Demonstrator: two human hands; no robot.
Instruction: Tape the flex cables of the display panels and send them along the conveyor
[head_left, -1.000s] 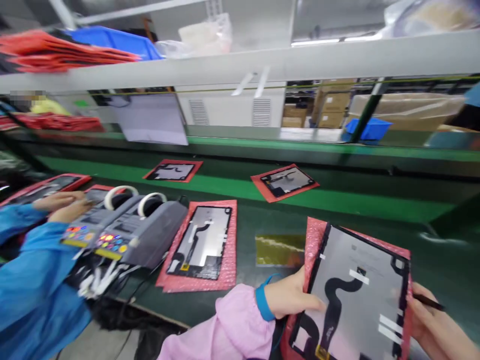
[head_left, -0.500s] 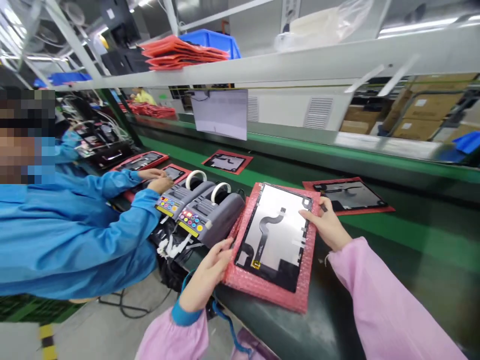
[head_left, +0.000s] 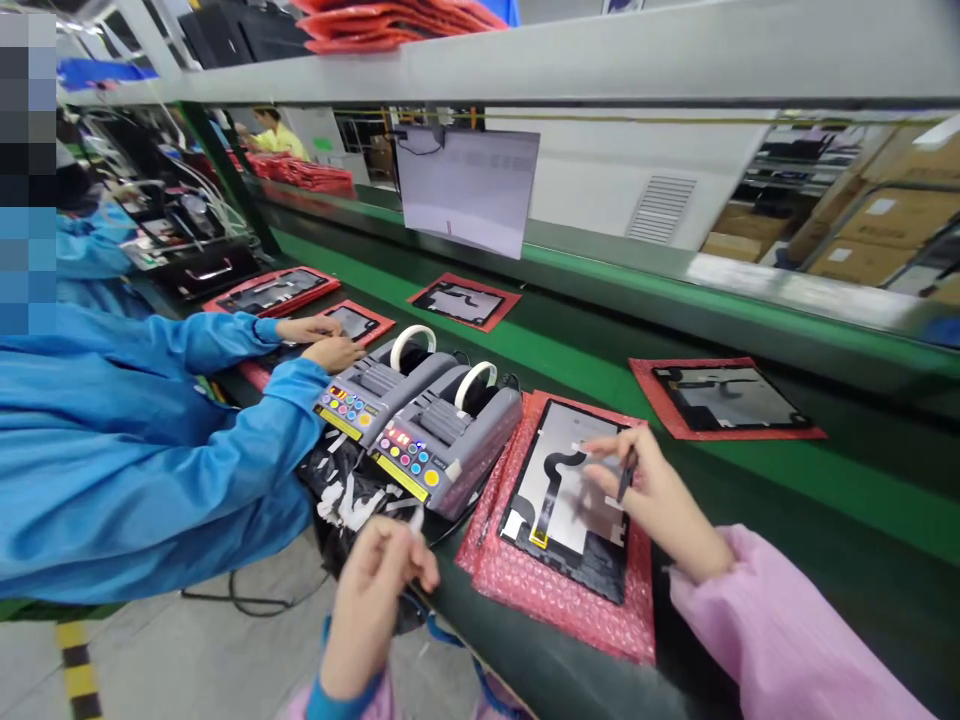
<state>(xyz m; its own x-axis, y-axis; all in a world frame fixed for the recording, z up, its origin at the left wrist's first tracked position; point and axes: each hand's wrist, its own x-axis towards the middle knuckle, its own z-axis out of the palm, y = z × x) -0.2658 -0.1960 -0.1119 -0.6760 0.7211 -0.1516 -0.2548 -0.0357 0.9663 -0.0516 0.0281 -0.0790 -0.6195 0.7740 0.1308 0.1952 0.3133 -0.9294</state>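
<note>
A flat display panel with a silver back, black edges and a black ribbon cable lies on red bubble-wrap pouches at the bench's front. Over its right half is my right hand, closed round a slim dark tool whose exact kind I cannot make out; the fingers are spread somewhat. My left hand is off the panel, in front of the tape dispensers, its thumb and finger pinching a small whitish strip. Two grey tape dispensers with white rolls stand left of the panel.
Another panel on red wrap lies to the right, and one behind the dispensers. A co-worker in a blue sleeve works at the left. Tape scraps hang below the dispensers. A monitor hangs at the back.
Both hands have let go of the panel and its pouch, which now lie flat on the bench. My left hand has moved left and down; a dark tool now shows in my right.
</note>
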